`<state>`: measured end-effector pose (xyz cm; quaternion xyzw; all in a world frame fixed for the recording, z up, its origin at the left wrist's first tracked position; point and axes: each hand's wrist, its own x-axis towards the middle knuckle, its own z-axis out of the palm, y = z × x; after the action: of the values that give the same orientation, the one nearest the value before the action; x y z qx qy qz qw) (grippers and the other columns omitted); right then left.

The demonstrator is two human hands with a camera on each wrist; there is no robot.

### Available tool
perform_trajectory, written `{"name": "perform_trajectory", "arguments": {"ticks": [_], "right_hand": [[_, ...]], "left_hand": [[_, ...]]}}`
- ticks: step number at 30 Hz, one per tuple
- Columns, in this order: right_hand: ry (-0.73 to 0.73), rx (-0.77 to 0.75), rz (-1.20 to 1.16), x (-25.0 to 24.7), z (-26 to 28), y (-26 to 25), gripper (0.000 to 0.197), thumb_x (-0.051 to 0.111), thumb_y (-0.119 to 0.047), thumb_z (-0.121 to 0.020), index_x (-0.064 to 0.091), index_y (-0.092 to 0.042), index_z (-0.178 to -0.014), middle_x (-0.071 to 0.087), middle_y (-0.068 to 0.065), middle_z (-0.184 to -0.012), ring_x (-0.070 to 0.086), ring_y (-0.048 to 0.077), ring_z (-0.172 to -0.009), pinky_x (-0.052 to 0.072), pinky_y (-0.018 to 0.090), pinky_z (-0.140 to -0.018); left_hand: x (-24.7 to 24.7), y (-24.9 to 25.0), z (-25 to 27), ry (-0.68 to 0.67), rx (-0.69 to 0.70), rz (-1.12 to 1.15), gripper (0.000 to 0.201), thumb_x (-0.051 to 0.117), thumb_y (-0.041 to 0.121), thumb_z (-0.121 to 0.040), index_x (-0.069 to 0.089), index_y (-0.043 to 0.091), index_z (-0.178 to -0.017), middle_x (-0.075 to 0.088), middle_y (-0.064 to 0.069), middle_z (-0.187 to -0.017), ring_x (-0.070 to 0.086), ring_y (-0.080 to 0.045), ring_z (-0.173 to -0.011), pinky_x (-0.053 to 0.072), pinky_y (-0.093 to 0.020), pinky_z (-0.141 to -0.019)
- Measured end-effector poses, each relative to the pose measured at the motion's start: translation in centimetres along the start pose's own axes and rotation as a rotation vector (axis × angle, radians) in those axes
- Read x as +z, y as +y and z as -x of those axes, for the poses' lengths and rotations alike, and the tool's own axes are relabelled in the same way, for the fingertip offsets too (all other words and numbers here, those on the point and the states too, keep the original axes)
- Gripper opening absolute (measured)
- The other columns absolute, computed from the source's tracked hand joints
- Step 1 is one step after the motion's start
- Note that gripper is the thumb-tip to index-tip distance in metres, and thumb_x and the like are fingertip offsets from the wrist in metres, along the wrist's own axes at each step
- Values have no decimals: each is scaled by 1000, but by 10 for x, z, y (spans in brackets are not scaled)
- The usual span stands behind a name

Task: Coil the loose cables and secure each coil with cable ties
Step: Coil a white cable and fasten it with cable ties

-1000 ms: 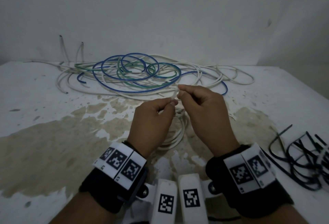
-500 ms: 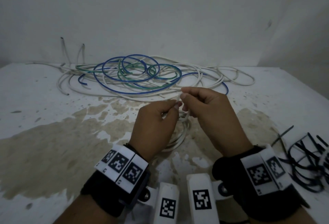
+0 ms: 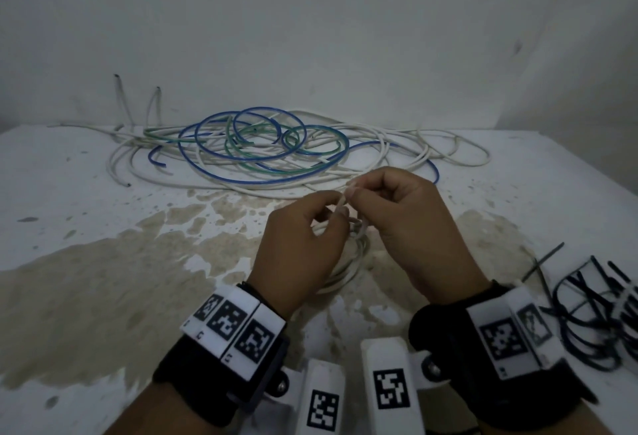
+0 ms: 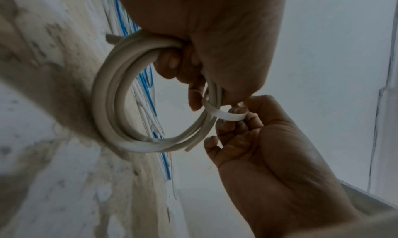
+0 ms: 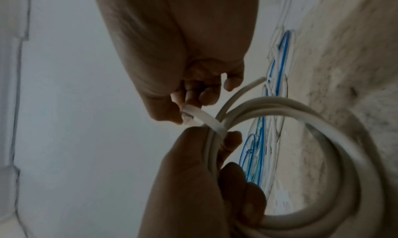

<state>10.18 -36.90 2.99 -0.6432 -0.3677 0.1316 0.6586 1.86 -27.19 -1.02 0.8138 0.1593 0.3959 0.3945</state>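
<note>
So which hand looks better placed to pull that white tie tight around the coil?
Probably the right hand: it already pinches the free end of the white tie. The left hand is busy holding the white coil with the tie wrapped round it, so it should just steady the coil.

Smooth white plastic-sheathed cable coil (image 4: 112, 115)

- No words, brands or numbers read anywhere.
- Black-and-white square code markers (image 3: 253, 340) sit on the white wrist blocks at the lower frame; tiny marks beneath them stay illegible.
</note>
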Motion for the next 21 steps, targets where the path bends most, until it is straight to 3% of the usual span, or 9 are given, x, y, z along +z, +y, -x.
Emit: {"name": "perform_trajectory", "arguments": {"ticks": [5, 12, 15, 17, 19, 21], "right_hand": [[64, -76, 70, 10, 4, 4, 18, 67, -10, -83, 63, -19, -68, 61, -5, -56, 58, 4, -55, 45, 14, -55], [24, -66, 101, 7, 3, 1, 12, 67, -8, -82, 64, -8, -70, 59, -2, -55, 53, 2, -51, 43, 12, -52], [35, -106, 149, 7, 4, -1, 16, 66, -8, -82, 63, -13, -67, 57, -10, -51, 53, -1, -49, 40, 8, -51], [81, -140, 176, 6, 5, -2, 18, 66, -7, -83, 62, -16, -67, 58, -16, -52, 54, -5, -50, 37, 4, -50], [137, -159, 182, 6, 5, -2, 18, 66, -8, -83, 63, -17, -68, 59, -21, -53, 55, -8, -52, 36, 3, -51], [170, -167, 199, 6, 5, -1, 20, 66, -10, -83, 63, -21, -67, 60, -22, -54, 55, -7, -54, 36, 4, -52]], "left_hand": [[-3, -4, -3, -15, -10, 56, 26, 53, 25, -88, 76, 14, -84, 71, 7, -73, 64, 0, -72, 48, -19, -68], [-1, -7, 0, 37, 112, 39, 35, 48, 31, -89, 74, 9, -80, 69, -1, -68, 63, -10, -67, 47, -37, -62], [0, -5, 0, 23, 110, 42, 26, 54, 25, -89, 76, 13, -87, 73, 3, -78, 66, -7, -75, 51, -34, -68], [-1, -4, -2, 20, 57, 58, 22, 56, 24, -87, 76, 15, -88, 73, 8, -79, 65, 0, -78, 51, -25, -72], [-2, -4, -4, 31, -2, 70, 21, 55, 28, -84, 73, 18, -81, 70, 11, -75, 63, 2, -75, 47, -17, -72], [-4, -5, -5, 31, -24, 80, 17, 56, 29, -83, 69, 23, -74, 68, 12, -71, 62, 1, -73, 45, -16, -72]]}}
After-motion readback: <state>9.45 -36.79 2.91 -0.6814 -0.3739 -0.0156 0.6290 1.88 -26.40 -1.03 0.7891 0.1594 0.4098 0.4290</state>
